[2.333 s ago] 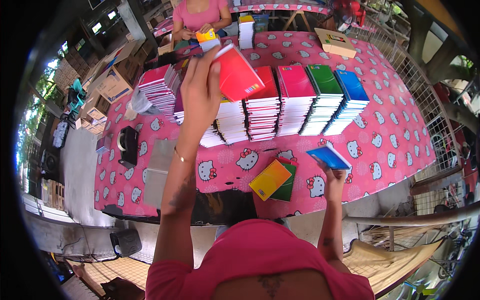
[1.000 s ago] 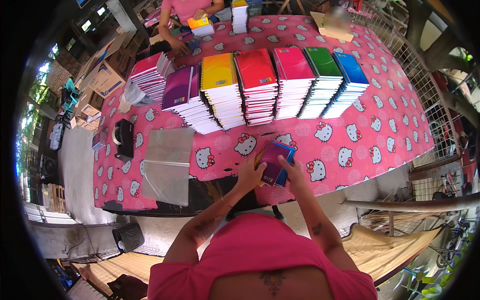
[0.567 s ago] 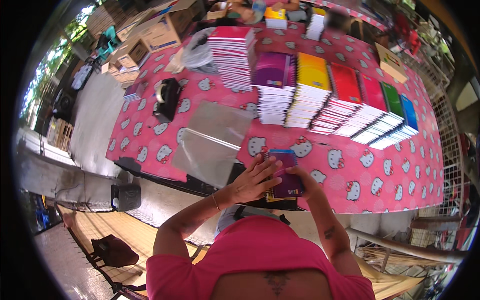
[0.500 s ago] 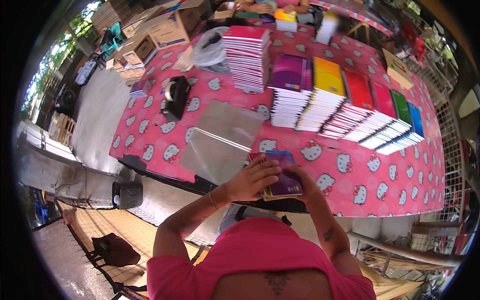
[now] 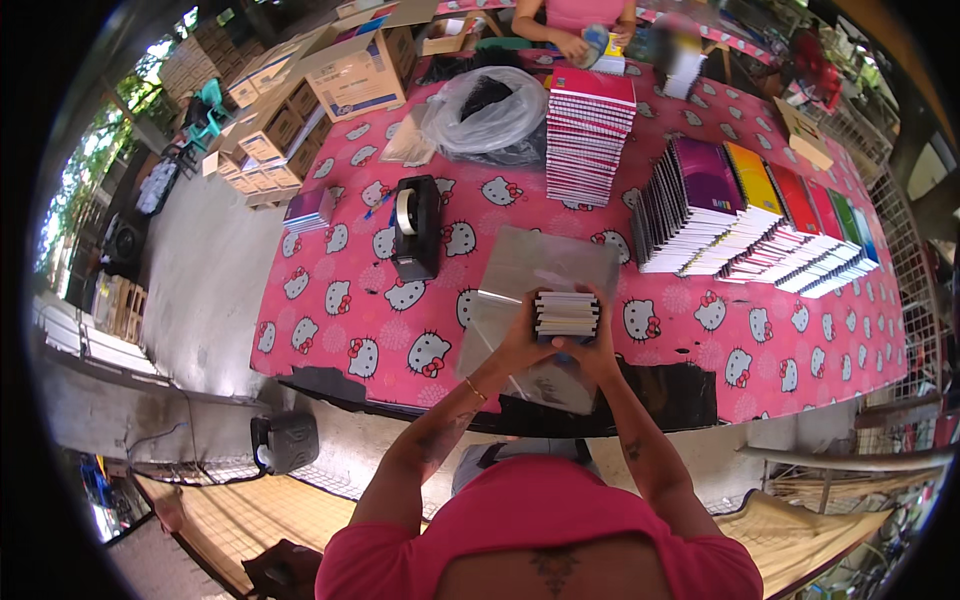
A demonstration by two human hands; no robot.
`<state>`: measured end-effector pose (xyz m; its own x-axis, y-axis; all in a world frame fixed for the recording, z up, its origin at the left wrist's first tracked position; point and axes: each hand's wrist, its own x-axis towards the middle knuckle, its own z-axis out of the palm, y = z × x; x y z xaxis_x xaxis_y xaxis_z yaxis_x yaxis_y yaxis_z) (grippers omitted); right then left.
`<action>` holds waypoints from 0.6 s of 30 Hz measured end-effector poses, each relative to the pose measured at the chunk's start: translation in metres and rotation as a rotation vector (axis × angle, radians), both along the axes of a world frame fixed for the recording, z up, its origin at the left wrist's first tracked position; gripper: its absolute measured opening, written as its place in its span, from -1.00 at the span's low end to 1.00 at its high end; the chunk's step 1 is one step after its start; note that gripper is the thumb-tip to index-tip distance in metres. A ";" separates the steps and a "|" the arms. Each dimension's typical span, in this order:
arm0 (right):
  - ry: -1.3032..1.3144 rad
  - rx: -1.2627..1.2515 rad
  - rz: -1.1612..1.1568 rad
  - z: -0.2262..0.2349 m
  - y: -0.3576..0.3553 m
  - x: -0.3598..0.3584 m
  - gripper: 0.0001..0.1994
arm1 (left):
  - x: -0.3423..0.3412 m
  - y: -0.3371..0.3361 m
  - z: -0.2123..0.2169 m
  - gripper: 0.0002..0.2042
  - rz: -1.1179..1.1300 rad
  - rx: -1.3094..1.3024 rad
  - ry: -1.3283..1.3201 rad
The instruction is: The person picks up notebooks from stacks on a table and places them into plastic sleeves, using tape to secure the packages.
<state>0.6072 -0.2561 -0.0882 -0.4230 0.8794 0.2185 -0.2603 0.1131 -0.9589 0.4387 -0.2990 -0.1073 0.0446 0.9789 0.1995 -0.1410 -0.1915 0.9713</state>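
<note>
A small stack of notebooks point(image 5: 567, 314) is held between both my hands over the table's near edge, its white page edges turned up. My left hand point(image 5: 523, 338) grips the left side and my right hand point(image 5: 597, 352) grips the right, with the thumbs close together at the near side. Beneath the hands lie clear plastic sheets point(image 5: 555, 258), flat on the pink patterned tablecloth point(image 5: 430, 350). The undersides of the notebooks and some of my fingertips are hidden.
A black tape dispenser point(image 5: 418, 228) stands left of the sheets. Beyond are a tall pile of red notebooks point(image 5: 590, 140) and a plastic bag point(image 5: 485, 110). Rows of spiral notebooks point(image 5: 705, 190) fill the right. Another person's hands point(image 5: 575, 47) work at the far side; cardboard boxes point(image 5: 355, 80) stand far left.
The notebooks, earlier cover up with a purple one on top, are now tipped so their page edges face up. Both hands now grip their sides, over the plastic sheets. The view has shifted left.
</note>
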 end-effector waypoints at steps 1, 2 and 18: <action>-0.011 -0.046 -0.007 0.002 -0.002 0.001 0.05 | -0.002 0.001 0.003 -0.12 0.018 -0.024 0.153; -0.050 -0.005 -0.028 -0.003 0.000 0.002 0.04 | -0.007 -0.001 0.006 -0.12 0.039 -0.046 0.306; 0.034 -0.252 -0.041 -0.012 -0.008 -0.009 -0.08 | -0.029 -0.032 0.046 -0.14 0.158 -0.100 0.416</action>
